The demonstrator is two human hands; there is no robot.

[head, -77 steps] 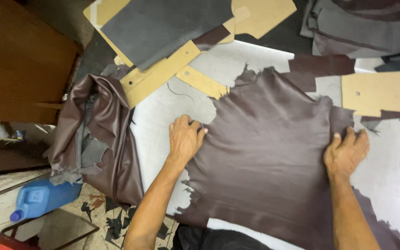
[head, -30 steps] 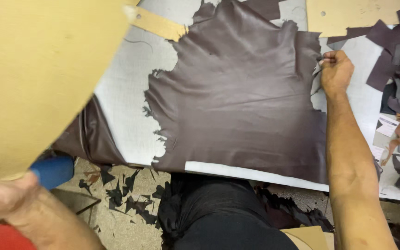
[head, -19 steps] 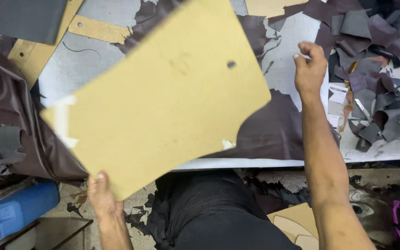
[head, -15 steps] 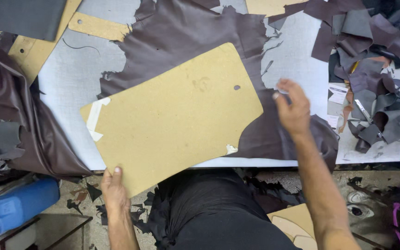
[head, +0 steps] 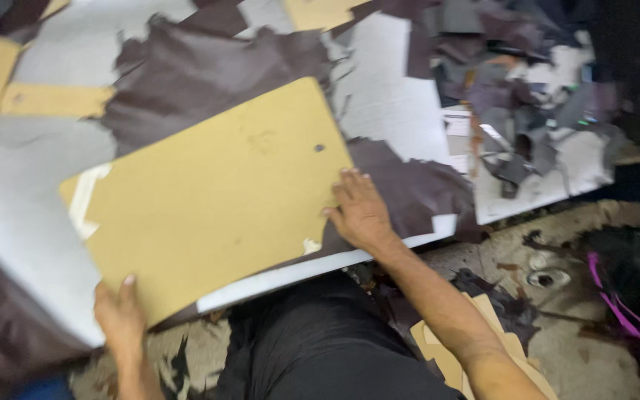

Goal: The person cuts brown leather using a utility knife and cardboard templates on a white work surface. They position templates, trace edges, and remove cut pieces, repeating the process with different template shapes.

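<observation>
Both hands' grip [head: 120, 315] [head: 361, 211] steadies cardboard pattern [head: 216, 196] on leather [head: 209, 78]

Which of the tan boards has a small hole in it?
The big board under both hands, lying on the dark leather: its hole sits near the right edge. The strip and top piece show none.

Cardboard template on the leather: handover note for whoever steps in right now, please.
Left hand: grips the near corner of the tan cardboard template at the table edge.
Right hand: flat at the template's right edge, resting on the dark brown leather hide.
Layout: template lies on the hide, which is spread over the white table; leather scraps are piled far right.
Done: hide spread, template laid down.
Left: no traced line or cut visible around the template; its final position looks unsettled.
</observation>
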